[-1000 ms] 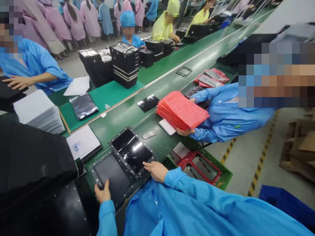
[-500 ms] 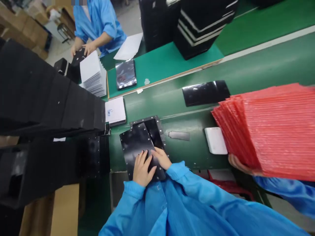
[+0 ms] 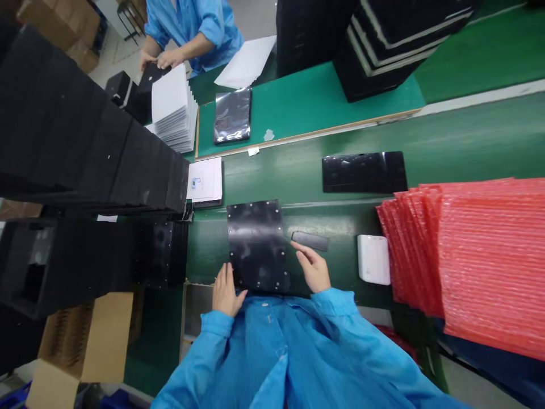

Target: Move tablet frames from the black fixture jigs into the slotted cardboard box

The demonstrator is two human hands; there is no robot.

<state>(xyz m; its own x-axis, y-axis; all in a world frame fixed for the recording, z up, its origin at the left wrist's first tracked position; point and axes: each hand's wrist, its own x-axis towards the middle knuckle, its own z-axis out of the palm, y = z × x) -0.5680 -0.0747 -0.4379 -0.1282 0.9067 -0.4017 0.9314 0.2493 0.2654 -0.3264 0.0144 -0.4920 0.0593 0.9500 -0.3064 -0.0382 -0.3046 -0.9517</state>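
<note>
A black panel dotted with small light rivets or holes lies flat in front of my body, hiding most of whatever is under it. My left hand rests at its lower left edge, fingers stretched out and thumb apart. To the right of the panel is my right hand, holding nothing visible, with its index finger extended. That fingertip is close to a thin grey strip on the green bench; whether it touches the strip, I cannot tell.
At right stand a white device and a stack of red bubble bags. A glossy black sheet lies farther back. Black boxes tower at left, beside white booklets. Across the bench, a co-worker's hands touch a black item.
The upper black panel has gone from slanted to squared over the piece beneath. My right hand has left it, moving right toward the grey strip; my left hand has shifted to its left edge.
</note>
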